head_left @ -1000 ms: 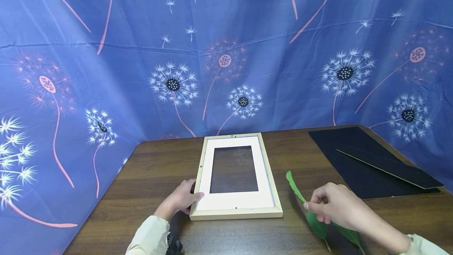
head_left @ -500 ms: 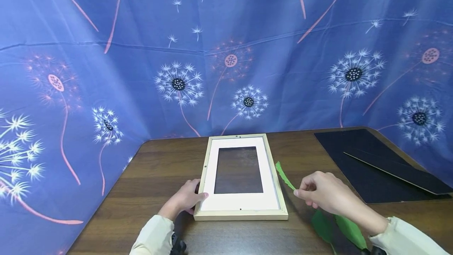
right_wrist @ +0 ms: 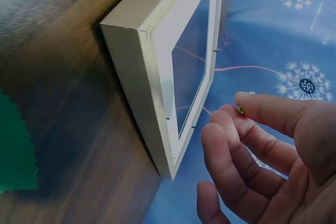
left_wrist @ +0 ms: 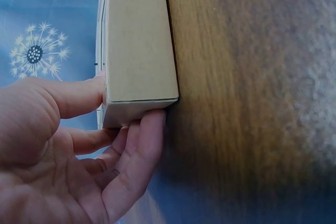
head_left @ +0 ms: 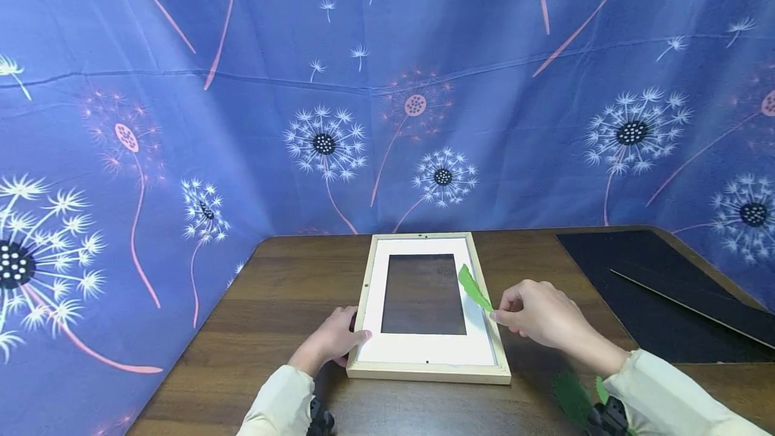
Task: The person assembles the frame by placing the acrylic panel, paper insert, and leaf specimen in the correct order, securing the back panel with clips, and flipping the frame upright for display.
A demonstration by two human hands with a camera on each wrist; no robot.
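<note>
A pale wooden picture frame with a white mat lies flat on the table; the table's brown shows through the mat's window. My left hand holds its near left side, thumb on top; in the left wrist view the fingers curl against the frame's outer side. Between thumb and fingertips, my right hand pinches a green leaf by its lower end. The leaf slants over the frame's right side. In the right wrist view only its stem end shows.
More green leaves lie at the lower right, partly hidden by the right sleeve and wrist camera. A black sheet with a black board on it is at the right. A blue dandelion-print cloth hangs behind.
My right hand has lifted the leaf off the other leaves and carried it left, over the frame's right side. My left hand keeps its hold on the frame. The head view has turned right.
</note>
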